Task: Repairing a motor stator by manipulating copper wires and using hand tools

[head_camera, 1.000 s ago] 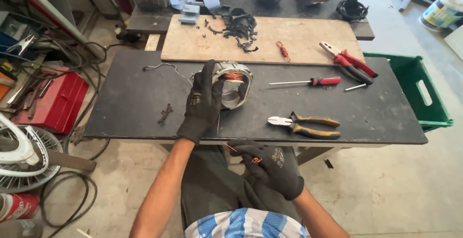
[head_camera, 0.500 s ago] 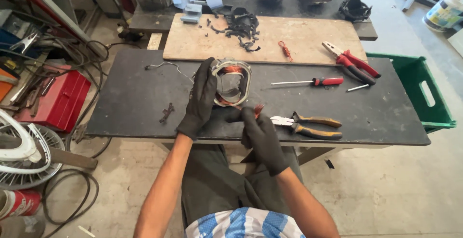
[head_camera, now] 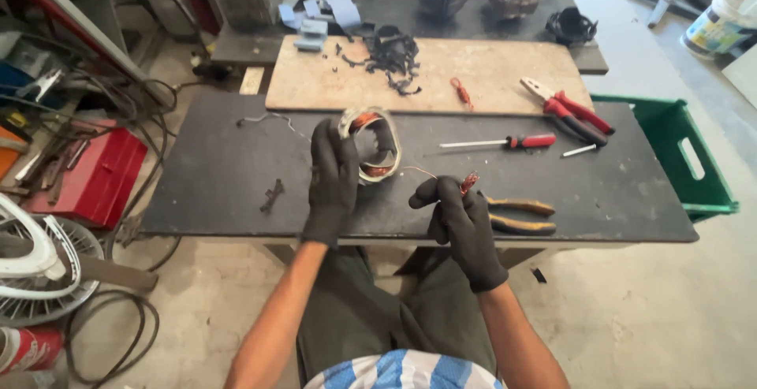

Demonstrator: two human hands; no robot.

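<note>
1. Head view: two gloved hands are over one dark worktop (head_camera: 205,184), and the landmark for all places below is the stator (head_camera: 371,143), of which this worktop carries one
2. The stator is a grey metal ring with copper-coloured windings showing at its top and lower rim; it stands tilted on edge near the middle of the worktop, its opening facing the camera
3. The left hand (head_camera: 333,180), in a black glove, is closed around the stator's left side, fingers wrapped over the rim
4. The right hand (head_camera: 461,219), also in a black glove, is below and to the right of the stator, curled shut on a small reddish-copper tuft of wire (head_camera: 469,182); one thin strand (head_camera: 422,172) runs from the stator's lower right toward that hand
5. One pair of pliers with yellow-and-black handles (head_camera: 520,215) lies right of the stator, just beside the right hand
6. One screwdriver with a red handle (head_camera: 505,142) lies right of the stator, further back
7. One pair of red-handled pliers (head_camera: 572,111) lies far right and behind the stator
8. One pale wooden board (head_camera: 489,74) lies behind the stator, with a heap of dark scraps (head_camera: 390,58) on it
9. One green crate (head_camera: 678,152) stands far right of the stator, off the worktop's end; one red toolbox (head_camera: 95,172) sits far left on the floor
</note>
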